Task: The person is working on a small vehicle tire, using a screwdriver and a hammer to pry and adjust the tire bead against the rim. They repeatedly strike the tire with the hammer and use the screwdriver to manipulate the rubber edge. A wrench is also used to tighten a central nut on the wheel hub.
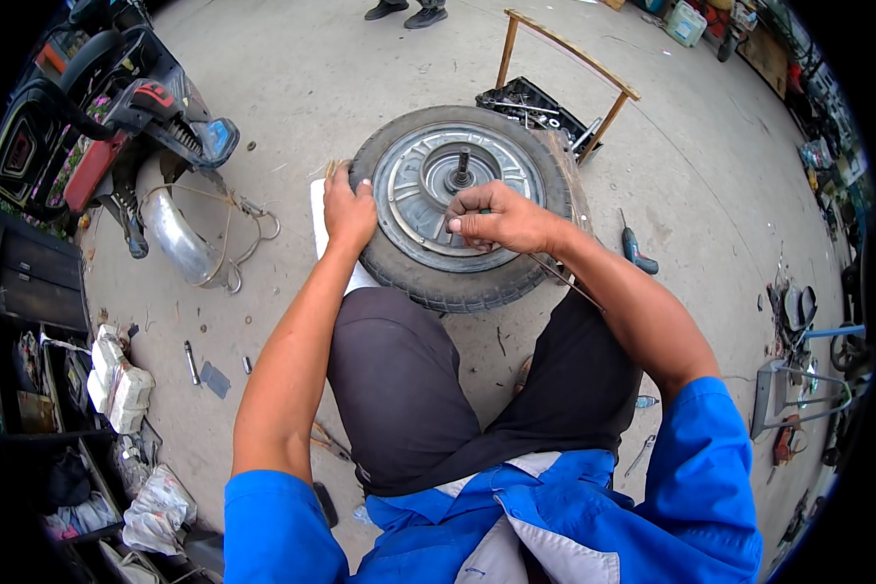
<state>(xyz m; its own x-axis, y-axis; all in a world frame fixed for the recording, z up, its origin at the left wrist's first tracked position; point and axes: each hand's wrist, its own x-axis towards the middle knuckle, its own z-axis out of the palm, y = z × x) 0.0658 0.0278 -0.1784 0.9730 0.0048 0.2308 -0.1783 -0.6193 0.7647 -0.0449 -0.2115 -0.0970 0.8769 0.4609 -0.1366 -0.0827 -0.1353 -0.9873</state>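
A hub-motor wheel [408,185] lies flat before my knees, its axle [463,175] upright at the centre, on a support largely hidden beneath it. My left hand [349,208] grips the left side of the black tyre [404,277], fingers bent at its edge. My right hand [489,216] is closed over the lower right of the metal hub, around a tool with a bit of green showing; its tip is hidden. A thin metal rod [565,277] runs from under that hand down toward my right thigh.
A black tool case [521,102] and wooden frame [574,54] stand beyond the wheel. A drill [635,248] lies right. Scooter parts [107,146] and a curved metal piece [170,229] are left, above black bins [44,282]. Someone's feet [423,15] show at the top.
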